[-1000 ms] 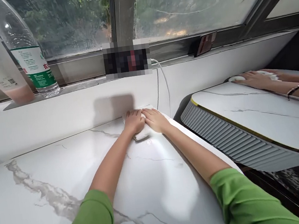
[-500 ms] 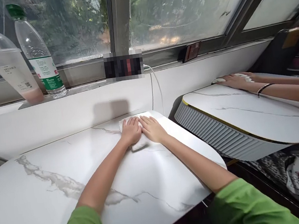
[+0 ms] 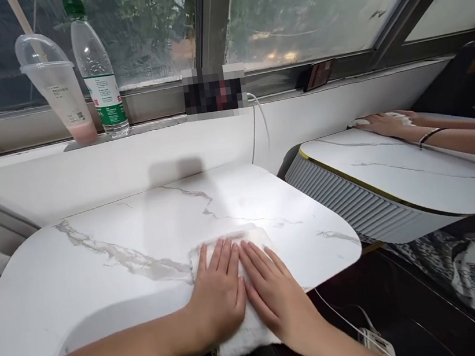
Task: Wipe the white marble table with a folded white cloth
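A white cloth lies on the marble-patterned white table, and its near end hangs past the table's front edge. My left hand presses flat on the cloth's left half with fingers stretched out. Beside it my right hand lies flat on the right half, fingers extended forward. The two hands nearly touch along the thumbs. Much of the cloth is hidden beneath them.
On the window ledge stand a plastic cup with a straw and a green-capped bottle. A blurred-out object sits farther along, with a white cable. At right, a co-worker's hands rest on white cloth over a second table.
Both my hands have slid the cloth from the table's far edge back toward me, to the front edge. The view has shifted slightly. The co-worker's hands look nearly unchanged.
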A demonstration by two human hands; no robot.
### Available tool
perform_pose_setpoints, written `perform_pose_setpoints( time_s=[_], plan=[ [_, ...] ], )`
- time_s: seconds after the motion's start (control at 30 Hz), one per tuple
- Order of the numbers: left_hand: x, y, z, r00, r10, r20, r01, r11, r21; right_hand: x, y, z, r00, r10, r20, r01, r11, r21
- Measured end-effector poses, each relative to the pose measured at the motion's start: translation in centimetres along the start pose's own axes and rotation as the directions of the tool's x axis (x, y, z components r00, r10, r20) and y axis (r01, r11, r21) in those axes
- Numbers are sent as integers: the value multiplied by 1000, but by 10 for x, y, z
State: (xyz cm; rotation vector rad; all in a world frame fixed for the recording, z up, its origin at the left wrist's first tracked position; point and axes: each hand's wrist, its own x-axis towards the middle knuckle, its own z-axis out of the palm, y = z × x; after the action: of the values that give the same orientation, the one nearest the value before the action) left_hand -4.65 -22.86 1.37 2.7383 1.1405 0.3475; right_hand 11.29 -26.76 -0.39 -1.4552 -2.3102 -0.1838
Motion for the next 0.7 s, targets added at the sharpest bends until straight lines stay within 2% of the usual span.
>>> perform_pose_setpoints(
  time_s=[0.13, 0.27, 0.4, 0.53, 0.6, 0.7],
  plan=[
    [18, -11, -6, 996, -78, 39, 78, 997, 6, 23, 27, 10, 994, -74, 83, 66, 993, 93],
    [60, -42, -7, 973, -216, 82, 217, 976, -10, 75, 56, 38, 996, -47, 80, 44, 998, 45],
    [108, -95, -4, 956, -294, -17, 294, 955, -42, 144, 76, 69, 996, -2, 84, 4, 1000, -20],
    [146, -147, -4, 927, -354, -121, 347, 935, -73, 206, 92, 89, 996, -24, 82, 26, 999, -26],
    [157, -165, -6, 923, -356, -146, 348, 934, -78, 227, 97, 97, 997, -35, 69, 37, 999, -18],
    [166, -179, -7, 923, -351, -158, 346, 936, -61, 241, 102, 104, 998, -35, 54, 36, 999, -4]
  ],
)
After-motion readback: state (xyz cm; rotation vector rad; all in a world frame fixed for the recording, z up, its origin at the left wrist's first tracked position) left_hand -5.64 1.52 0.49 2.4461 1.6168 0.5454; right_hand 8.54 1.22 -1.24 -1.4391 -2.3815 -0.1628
